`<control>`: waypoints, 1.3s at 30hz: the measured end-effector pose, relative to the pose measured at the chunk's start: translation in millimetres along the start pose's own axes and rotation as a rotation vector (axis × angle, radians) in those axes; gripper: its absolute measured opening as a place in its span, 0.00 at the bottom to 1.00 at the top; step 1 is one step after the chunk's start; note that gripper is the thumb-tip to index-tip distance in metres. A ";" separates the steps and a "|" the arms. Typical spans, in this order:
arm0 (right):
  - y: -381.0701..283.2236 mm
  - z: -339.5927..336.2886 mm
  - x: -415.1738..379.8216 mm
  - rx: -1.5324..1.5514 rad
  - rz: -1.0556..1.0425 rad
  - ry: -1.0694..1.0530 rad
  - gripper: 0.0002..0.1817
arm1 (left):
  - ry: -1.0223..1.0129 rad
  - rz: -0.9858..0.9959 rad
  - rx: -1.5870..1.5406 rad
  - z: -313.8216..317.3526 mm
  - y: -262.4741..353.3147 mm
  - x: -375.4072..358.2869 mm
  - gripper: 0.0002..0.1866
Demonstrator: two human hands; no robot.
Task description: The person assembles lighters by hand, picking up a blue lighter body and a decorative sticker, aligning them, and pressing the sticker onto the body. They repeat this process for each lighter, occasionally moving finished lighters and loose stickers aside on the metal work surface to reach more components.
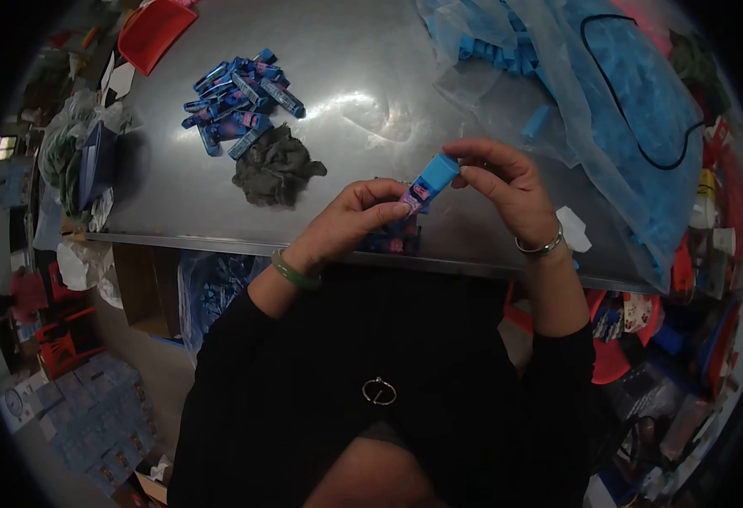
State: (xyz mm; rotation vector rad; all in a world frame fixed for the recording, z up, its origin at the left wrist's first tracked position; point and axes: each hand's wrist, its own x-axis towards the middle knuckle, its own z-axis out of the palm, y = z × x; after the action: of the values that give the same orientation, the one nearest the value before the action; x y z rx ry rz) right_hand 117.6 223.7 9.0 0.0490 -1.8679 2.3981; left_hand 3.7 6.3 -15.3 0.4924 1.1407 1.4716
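Note:
My left hand (354,216) grips the lower, printed part of a small light-blue block with a dark-blue and pink sleeve (423,191). The block is tilted, its plain light-blue end pointing up and to the right. At that end, the thumb and forefinger of my right hand (507,188) pinch the block. Under my left hand, near the table's front edge, lie more printed dark-blue pieces (398,240), partly hidden. A pile of similar printed blue pieces (240,97) lies at the left back, beside a crumpled dark grey cloth (277,166).
A large clear plastic bag (574,127) with many light-blue pieces covers the table's right side. One loose light-blue piece (538,122) lies near it. A red scoop-like container (154,35) stands at the back left. Below the metal table's edge (176,244) is an open cardboard box (153,292).

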 end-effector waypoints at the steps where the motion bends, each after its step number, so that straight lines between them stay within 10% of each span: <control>1: -0.5 0.6 -0.1 -0.021 -0.012 0.010 0.16 | -0.001 -0.001 0.001 0.4 -0.3 0.2 0.12; 15: 7.6 17.7 4.6 -0.035 -0.070 0.111 0.12 | 0.060 0.103 0.044 9.4 -2.0 4.8 0.12; 24: 12.7 40.6 5.9 -0.611 -0.085 0.455 0.09 | 0.297 0.260 0.349 17.4 -10.9 10.8 0.13; 35: 27.0 52.5 -11.9 -1.171 -0.222 0.160 0.53 | 0.182 0.183 -0.090 8.2 -17.7 13.8 0.11; 39: 26.7 53.6 -10.1 -1.174 -0.253 0.182 0.52 | 0.130 0.113 -0.214 9.3 -17.6 12.2 0.10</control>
State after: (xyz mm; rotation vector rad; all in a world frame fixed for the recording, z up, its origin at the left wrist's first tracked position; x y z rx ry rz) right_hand 123.0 164.7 -4.4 -0.0262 -2.6108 0.8502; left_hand 17.2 18.8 -29.7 0.3212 1.0542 1.7229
